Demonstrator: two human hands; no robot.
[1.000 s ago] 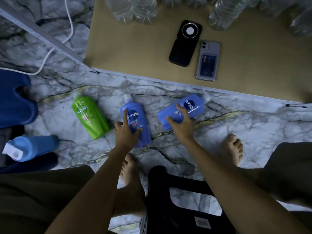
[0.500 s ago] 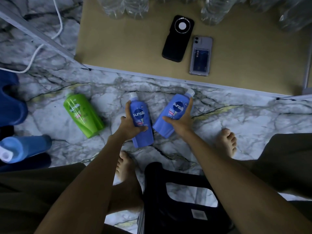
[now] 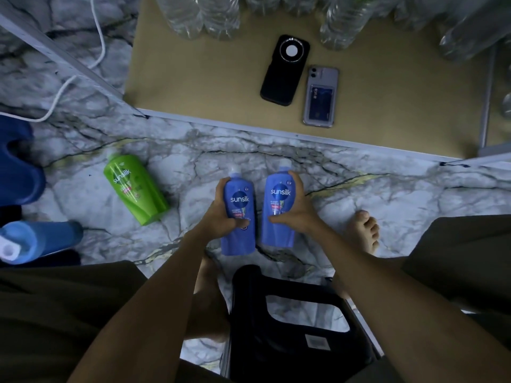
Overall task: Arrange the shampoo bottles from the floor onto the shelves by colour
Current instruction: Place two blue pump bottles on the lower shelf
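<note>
While the green bottle [image 3: 135,189] lies alone on the floor [image 3: 387,194], the left hand [image 3: 221,214] grips one blue bottle [image 3: 239,214] and the right hand [image 3: 297,211] another [image 3: 279,208], side by side. Next, probably, both go together onto the shelf [image 3: 207,73] ahead.

We see two blue bottles [image 3: 239,214] [image 3: 279,208] side by side, caps away (both held). A green bottle [image 3: 135,193] lies on the floor.
</note>
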